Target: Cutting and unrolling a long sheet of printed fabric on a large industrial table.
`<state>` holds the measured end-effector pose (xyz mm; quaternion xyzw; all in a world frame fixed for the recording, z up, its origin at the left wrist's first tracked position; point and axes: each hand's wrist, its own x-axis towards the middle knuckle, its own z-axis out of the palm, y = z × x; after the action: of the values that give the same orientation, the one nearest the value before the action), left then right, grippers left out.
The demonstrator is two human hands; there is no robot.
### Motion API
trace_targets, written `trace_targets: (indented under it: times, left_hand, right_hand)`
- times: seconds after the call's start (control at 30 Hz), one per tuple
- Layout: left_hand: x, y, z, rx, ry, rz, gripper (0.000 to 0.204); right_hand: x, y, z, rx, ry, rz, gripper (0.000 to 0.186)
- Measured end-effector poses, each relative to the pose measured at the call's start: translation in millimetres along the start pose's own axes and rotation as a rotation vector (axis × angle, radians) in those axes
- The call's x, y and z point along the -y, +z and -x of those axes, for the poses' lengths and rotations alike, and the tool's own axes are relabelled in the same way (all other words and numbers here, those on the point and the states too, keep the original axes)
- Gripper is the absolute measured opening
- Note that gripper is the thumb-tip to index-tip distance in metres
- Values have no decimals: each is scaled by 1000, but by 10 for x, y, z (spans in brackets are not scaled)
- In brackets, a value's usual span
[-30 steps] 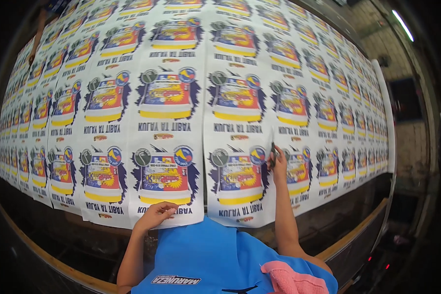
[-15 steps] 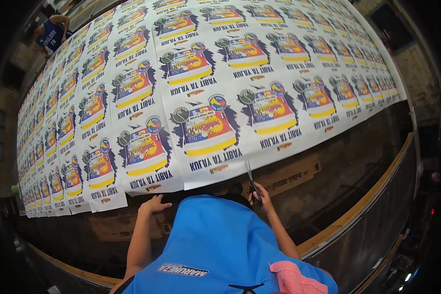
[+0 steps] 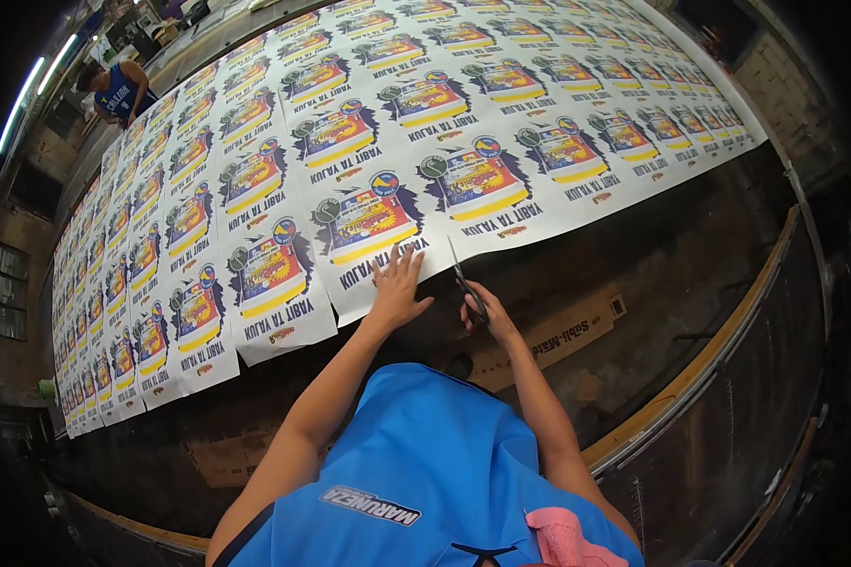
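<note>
A large white printed sheet, with repeated colourful designs in rows, covers the long table ahead of me. My left hand lies on its near edge with fingers spread, over the lettering below one design. Just right of it, my right hand is closed around the dark handles of a pair of scissors. The blades point away from me and reach over the sheet's near edge, between two neighbouring designs. Whether the blades have paper between them is too small to tell.
Below the sheet's edge, flat brown cardboard lies in the dark space. A wooden rail runs along the near right side. Another person in a dark blue sleeveless top leans by the table's far left. A pink cloth hangs at my front.
My left hand has moved right and forward from below the edge onto the sheet. The right hand has moved forward with the scissors. My view has shifted, too.
</note>
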<state>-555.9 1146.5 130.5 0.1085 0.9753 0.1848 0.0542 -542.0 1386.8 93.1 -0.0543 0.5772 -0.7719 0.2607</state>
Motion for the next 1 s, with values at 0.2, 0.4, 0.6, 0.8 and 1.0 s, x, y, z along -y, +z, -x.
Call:
trace_targets:
  times: [0.2, 0.4, 0.6, 0.8, 1.0]
  left_hand:
    - [16, 372, -353, -128, 76, -179, 69]
    - [108, 249, -240, 0, 140, -54, 56]
    - [211, 63, -320, 153, 130, 105, 54]
    - [397, -382, -517, 446, 142, 342, 60]
    - [733, -671, -876, 608, 159, 774, 49]
  right_hand:
    - [315, 122, -159, -105, 140, 89, 53]
    - [276, 59, -105, -110, 191, 52, 58]
    - [188, 24, -578, -109, 215, 83, 54]
    - [205, 0, -1353, -123, 262, 32, 54]
    - [150, -150, -2403, -160, 18, 186, 50]
